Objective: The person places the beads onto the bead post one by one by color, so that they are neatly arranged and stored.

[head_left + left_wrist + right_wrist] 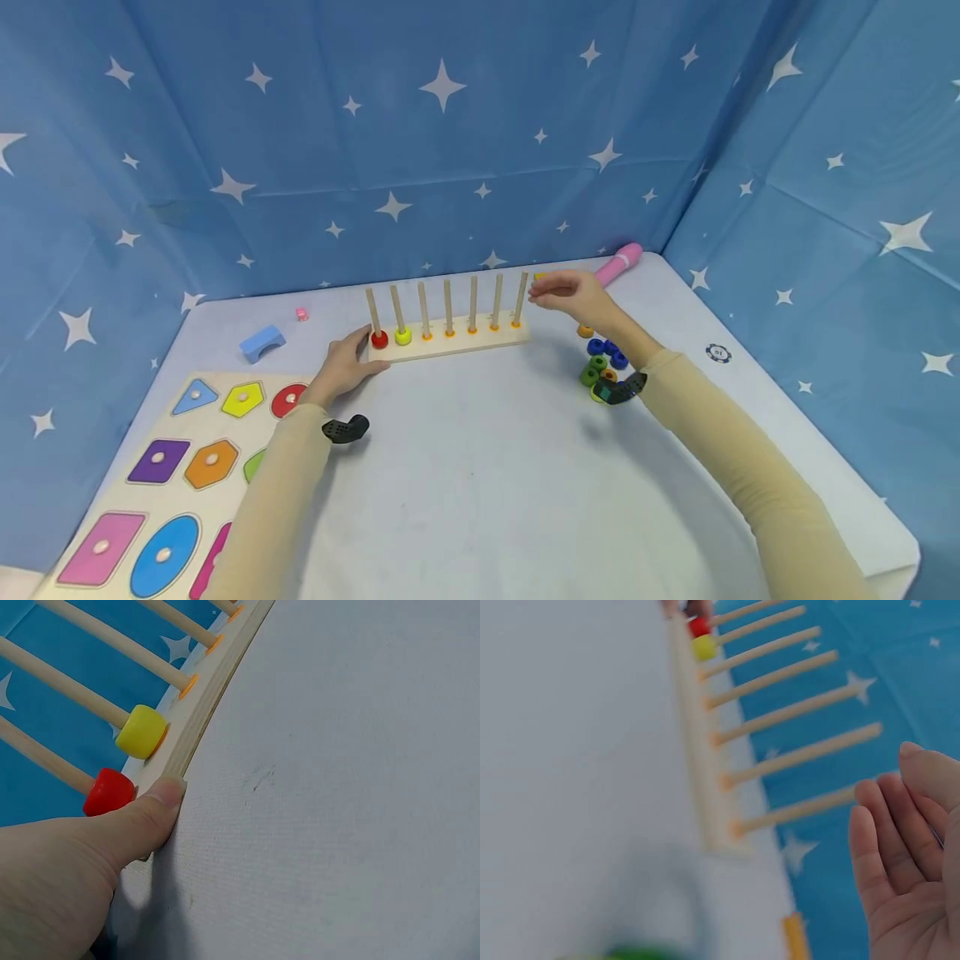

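A wooden peg board (465,340) with several upright pegs stands toward the back of the table. On its leftmost peg sits a red bead (380,340), and a yellow bead (403,337) is on the peg beside it. My left hand (346,367) grips the board's left end, its thumb along the front edge in the left wrist view. Near the top of the rightmost peg (521,297) hovers my right hand (573,297), fingers loosely bent and nothing visible between them. Below it lie loose green beads (590,377) and blue beads (618,361).
At left lies a shape puzzle board (172,479) with knobbed pieces. A blue arch block (262,342) and a small pink figure (302,314) are behind it. A pink stick (618,263) lies at the back right, and a round chip (717,353) to the right. Starred curtains surround the table.
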The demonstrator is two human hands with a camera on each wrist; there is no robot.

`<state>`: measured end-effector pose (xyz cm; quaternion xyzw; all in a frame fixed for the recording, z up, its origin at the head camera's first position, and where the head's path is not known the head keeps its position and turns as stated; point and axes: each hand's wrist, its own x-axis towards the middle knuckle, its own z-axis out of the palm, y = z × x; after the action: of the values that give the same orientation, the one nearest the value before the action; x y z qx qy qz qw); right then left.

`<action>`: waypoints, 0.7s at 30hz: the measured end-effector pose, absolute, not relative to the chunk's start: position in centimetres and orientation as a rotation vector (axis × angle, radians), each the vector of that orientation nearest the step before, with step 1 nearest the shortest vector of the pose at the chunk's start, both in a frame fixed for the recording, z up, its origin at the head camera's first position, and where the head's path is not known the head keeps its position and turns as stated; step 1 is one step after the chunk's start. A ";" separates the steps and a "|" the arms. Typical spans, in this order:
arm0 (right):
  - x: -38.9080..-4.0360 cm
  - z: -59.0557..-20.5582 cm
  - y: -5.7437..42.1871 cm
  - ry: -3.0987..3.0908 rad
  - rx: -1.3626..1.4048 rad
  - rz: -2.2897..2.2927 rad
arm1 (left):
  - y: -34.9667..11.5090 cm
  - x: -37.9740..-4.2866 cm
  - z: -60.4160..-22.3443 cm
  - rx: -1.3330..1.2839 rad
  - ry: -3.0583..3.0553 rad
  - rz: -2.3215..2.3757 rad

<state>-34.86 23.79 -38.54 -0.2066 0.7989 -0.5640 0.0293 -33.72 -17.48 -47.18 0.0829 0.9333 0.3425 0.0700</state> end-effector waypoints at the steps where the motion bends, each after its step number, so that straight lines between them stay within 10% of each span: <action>1: -34.3 -39.3 24.7 2.465 -0.623 -1.731 | -17.5 -33.7 -47.3 0.249 2.807 1.026; 21: -24.9 -46.6 32.1 2.832 -0.716 -1.284 | -17.7 -33.9 -47.7 0.264 2.826 1.026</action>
<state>-24.92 32.07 -46.64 -0.2244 0.8872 -0.4024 -0.0247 -33.93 -17.67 -47.73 0.0873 0.9345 0.3394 0.0618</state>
